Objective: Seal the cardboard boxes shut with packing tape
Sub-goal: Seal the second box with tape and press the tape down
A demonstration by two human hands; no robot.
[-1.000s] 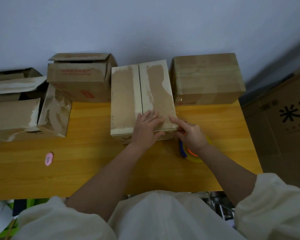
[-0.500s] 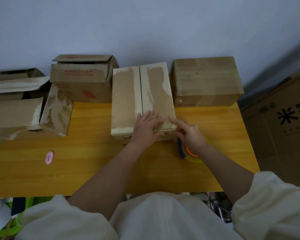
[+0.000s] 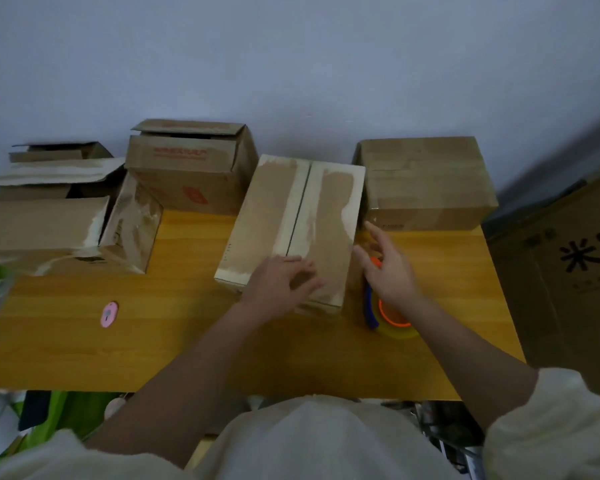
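A long cardboard box (image 3: 291,223) with both top flaps down lies in the middle of the wooden table (image 3: 174,334), turned slightly askew. My left hand (image 3: 281,285) rests flat on its near end, over the seam. My right hand (image 3: 388,268) hovers beside the box's right edge with fingers spread, holding nothing. Under that hand a tape dispenser (image 3: 390,313) with an orange core, blue handle and yellowish roll lies on the table.
A taped box (image 3: 426,185) stands at the back right. An open-flapped box (image 3: 187,168) stands at the back, with more open boxes (image 3: 49,223) at the left. A small pink item (image 3: 109,314) lies front left. A large printed carton (image 3: 568,271) stands beyond the right edge.
My right hand has come off the box corner and opened, fingers spread, above the dispenser. The box has turned slightly clockwise under my left hand. The camera tilted.
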